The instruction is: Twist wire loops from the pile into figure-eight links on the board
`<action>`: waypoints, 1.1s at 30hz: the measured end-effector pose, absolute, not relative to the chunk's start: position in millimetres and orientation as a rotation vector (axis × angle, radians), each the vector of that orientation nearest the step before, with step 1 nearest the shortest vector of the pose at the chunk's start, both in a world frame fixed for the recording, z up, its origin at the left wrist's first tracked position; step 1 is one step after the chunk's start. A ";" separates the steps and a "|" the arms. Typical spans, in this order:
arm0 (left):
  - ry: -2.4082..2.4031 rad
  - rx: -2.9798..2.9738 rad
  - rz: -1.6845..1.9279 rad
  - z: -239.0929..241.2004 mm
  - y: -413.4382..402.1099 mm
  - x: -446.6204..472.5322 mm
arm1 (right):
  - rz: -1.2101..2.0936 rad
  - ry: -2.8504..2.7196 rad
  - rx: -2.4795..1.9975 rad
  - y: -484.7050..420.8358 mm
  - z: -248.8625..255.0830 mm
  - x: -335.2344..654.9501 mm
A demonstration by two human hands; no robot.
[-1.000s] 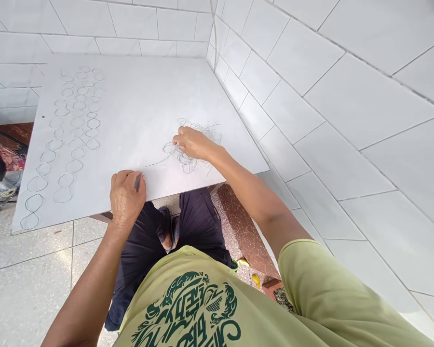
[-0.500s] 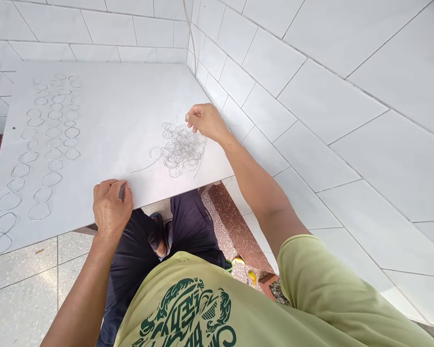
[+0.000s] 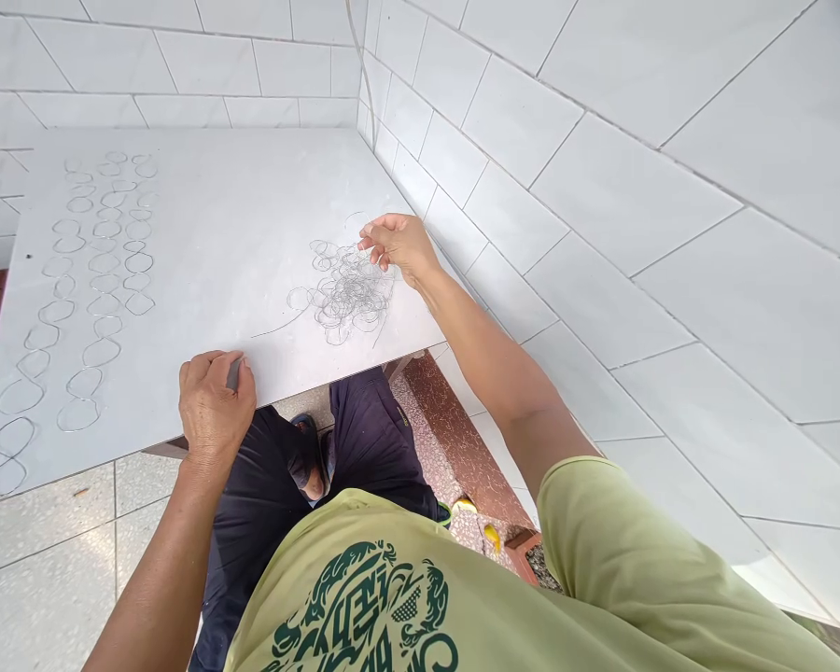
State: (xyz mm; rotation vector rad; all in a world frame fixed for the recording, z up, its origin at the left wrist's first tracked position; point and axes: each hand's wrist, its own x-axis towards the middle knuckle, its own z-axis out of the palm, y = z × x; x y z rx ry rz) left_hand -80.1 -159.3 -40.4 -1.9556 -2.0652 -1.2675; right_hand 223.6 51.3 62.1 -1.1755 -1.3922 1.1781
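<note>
My left hand [image 3: 214,403] rests closed at the near edge of a white table [image 3: 238,205], gripping a small grey rod-like tool whose tip shows between thumb and fingers. My right hand [image 3: 398,245] hovers at the far right side of a tangled pile of thin wire loops [image 3: 346,289], fingers pinched on a fine wire strand that is barely visible. A loose straight wire end trails left from the pile. Rows of bent wire loops [image 3: 91,280] lie laid out along the table's left part.
White tiled walls close in behind the table and along its right side. A thin cord [image 3: 361,56] hangs in the corner. My dark trousers and a sandalled foot [image 3: 308,457] show under the table edge, over speckled floor tiles and a reddish step [image 3: 455,448].
My right hand left the middle of the wire pile, rose to its far right edge and now pinches a strand there. The left hand stayed in place. The view shifted slightly.
</note>
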 end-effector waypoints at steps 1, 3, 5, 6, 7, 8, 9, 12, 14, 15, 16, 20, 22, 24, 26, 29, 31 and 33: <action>-2.076 -1.948 -1.296 -39.2 -159.6 -79.2 | 1.213 -1.353 -1.178 49.3 60.9 221.7; -2.098 -1.932 -1.351 -34.8 -160.2 -75.3 | 1.279 -1.280 -1.179 43.6 58.0 217.0; -2.119 -1.928 -1.380 -28.1 -159.5 -68.8 | 1.325 -1.225 -1.170 37.4 54.2 211.6; -2.128 -1.931 -1.386 -24.4 -158.4 -65.0 | 1.340 -1.206 -1.162 34.8 51.9 209.0; -2.135 -1.938 -1.391 -20.7 -156.6 -61.2 | 1.348 -1.193 -1.155 32.7 49.4 206.7; -2.139 -1.945 -1.397 -17.2 -154.2 -57.6 | 1.349 -1.186 -1.150 31.3 46.9 204.7; -2.140 -1.955 -1.405 -14.2 -151.4 -54.4 | 1.344 -1.185 -1.146 30.5 44.6 203.1; -2.130 -1.991 -1.438 -7.5 -143.0 -48.4 | 1.305 -1.194 -1.152 29.9 42.3 201.5; -2.130 -2.007 -1.464 -3.4 -140.0 -45.9 | 1.277 -1.202 -1.168 28.7 45.8 202.8; -2.136 -2.009 -1.482 -0.8 -139.5 -44.3 | 1.271 -1.208 -1.177 27.1 48.9 203.7; -2.147 -2.005 -1.507 2.5 -139.5 -42.1 | 1.273 -1.217 -1.183 24.4 52.6 204.3; -2.243 -1.985 -1.756 21.0 -139.4 -26.6 | 1.365 -1.262 -1.154 3.5 66.1 198.8; -2.295 -2.005 -1.957 29.9 -136.2 -16.7 | 1.444 -1.269 -1.120 -11.4 68.1 190.3; -2.331 -2.063 -2.154 35.1 -131.6 -8.8 | 1.526 -1.272 -1.088 -26.2 65.9 180.1; -2.351 -2.129 -2.306 36.0 -128.2 -4.7 | 1.595 -1.282 -1.057 -38.5 60.4 171.4; -2.363 -2.121 -2.442 32.7 -129.1 -7.2 | 1.639 -1.360 -1.031 -49.9 51.0 165.0; -2.363 -2.065 -2.511 30.7 -132.6 -14.2 | 1.627 -1.469 -1.046 -53.9 46.7 165.2; -2.378 -2.062 -2.535 30.9 -136.2 -24.1 | 1.606 -1.598 -1.061 -56.7 45.2 167.2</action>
